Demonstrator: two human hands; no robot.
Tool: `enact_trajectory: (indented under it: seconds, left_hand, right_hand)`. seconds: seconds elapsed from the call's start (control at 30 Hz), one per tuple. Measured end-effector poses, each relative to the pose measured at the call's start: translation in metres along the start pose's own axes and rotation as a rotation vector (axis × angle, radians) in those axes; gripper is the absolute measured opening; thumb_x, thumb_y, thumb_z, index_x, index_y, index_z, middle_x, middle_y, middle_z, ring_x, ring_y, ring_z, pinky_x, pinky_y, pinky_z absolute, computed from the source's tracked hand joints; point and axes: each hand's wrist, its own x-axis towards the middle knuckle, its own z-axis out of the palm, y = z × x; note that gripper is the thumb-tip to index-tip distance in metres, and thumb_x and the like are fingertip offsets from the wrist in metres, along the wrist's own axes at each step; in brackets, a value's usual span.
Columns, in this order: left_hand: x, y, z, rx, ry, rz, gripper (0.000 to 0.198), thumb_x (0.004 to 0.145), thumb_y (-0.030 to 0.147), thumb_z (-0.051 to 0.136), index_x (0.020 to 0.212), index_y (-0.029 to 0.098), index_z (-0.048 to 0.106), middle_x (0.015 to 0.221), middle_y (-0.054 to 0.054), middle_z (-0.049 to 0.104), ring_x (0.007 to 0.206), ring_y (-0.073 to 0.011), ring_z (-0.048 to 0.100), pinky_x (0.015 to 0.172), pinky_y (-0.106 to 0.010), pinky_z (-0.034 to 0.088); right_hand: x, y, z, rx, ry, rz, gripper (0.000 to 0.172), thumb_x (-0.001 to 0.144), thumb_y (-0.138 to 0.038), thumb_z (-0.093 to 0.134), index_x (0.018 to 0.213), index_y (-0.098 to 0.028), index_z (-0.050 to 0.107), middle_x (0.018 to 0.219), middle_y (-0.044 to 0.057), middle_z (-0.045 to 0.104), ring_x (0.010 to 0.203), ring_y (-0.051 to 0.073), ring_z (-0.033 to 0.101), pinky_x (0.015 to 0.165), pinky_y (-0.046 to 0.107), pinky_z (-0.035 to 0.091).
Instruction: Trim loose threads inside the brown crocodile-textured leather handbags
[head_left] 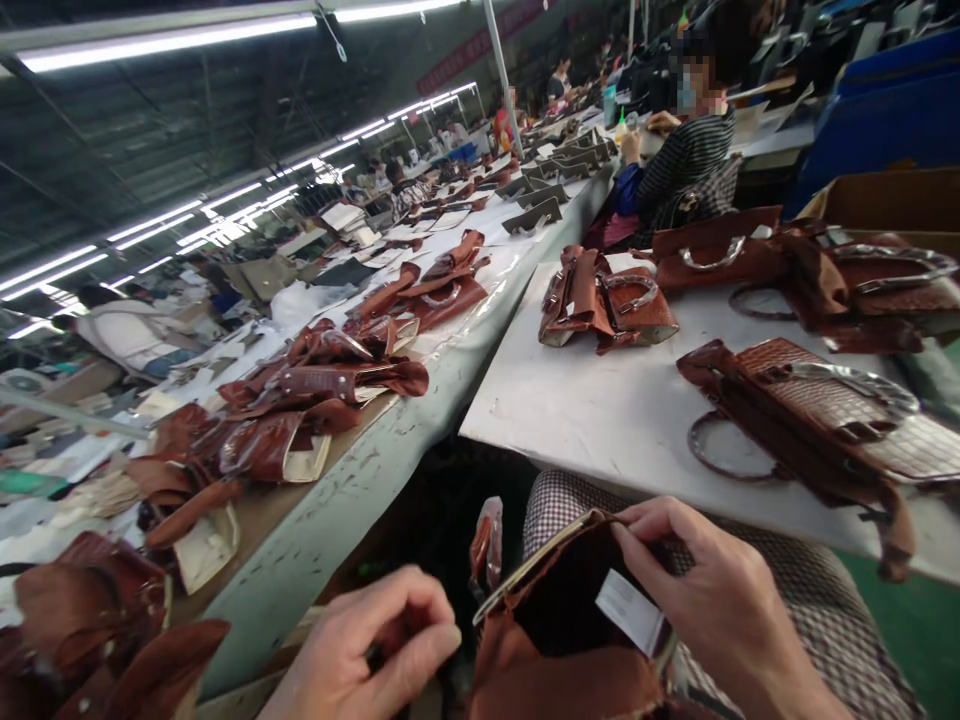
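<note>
A brown leather bag (570, 680) rests against the checkered cloth over the lap, its mouth facing up and its dark inside showing. Inside it lies a white label (630, 610). My right hand (705, 580) pinches the bag's rim at the upper right between thumb and fingers. Left of the bag, apart from it, is my left hand (382, 640), its fingers curled toward the thumb; whether anything small is between them cannot be made out. A plastic-wrapped handle (487, 545) sticks up beyond the bag's left edge.
Several brown bags lie on the white table (510, 400) at right and along the long bench (352, 520) at left. A person in a striped top (694, 150) sits farther back at the right. Blue bins (885, 120) stand at the upper right.
</note>
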Motion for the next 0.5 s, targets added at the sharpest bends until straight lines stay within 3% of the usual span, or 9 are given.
enact_trajectory:
  seconds: [0.07,0.23,0.33,0.5]
  left_hand:
    - [0.007,0.016,-0.005,-0.009,0.075,-0.010,0.023,0.080,0.043,0.065,0.091,0.022,0.066,0.080,0.003,0.064,0.051,-0.0074,0.049,0.049,-0.015,0.041]
    - [0.038,0.043,0.013,-0.097,-0.064,-0.120,0.017,0.072,0.031,0.072,0.085,0.020,0.068,0.085,0.003,0.066,0.063,-0.0090,0.052,0.057,-0.016,0.041]
    - [0.047,0.043,0.020,-0.050,-0.071,-0.130,0.011,0.077,0.029,0.068,0.085,0.021,0.069,0.082,0.003,0.065,0.067,-0.0105,0.053,0.062,-0.018,0.042]
    - [0.053,0.027,0.022,0.050,-0.050,-0.008,0.017,0.081,0.033,0.060,0.084,0.020,0.070,0.075,0.001,0.066,0.063,-0.0119,0.055,0.061,-0.022,0.043]
  right_hand:
    - [0.000,-0.003,0.000,-0.004,-0.012,0.024,0.017,0.087,-0.032,0.057,0.072,-0.022,0.057,0.088,0.000,0.070,0.074,0.015,0.065,0.066,0.024,0.049]
    - [0.000,0.002,0.000,0.014,-0.004,-0.002,0.019,0.086,-0.033,0.058,0.071,-0.022,0.058,0.086,0.000,0.070,0.072,0.014,0.066,0.064,0.023,0.050]
    - [0.000,0.007,-0.001,0.059,-0.016,0.012,0.020,0.086,-0.034,0.059,0.070,-0.022,0.058,0.085,-0.001,0.070,0.074,0.014,0.066,0.066,0.023,0.051]
    - [0.001,0.003,-0.004,0.203,-0.068,0.212,0.022,0.085,-0.039,0.059,0.070,-0.023,0.060,0.091,-0.001,0.070,0.080,0.015,0.065,0.073,0.025,0.049]
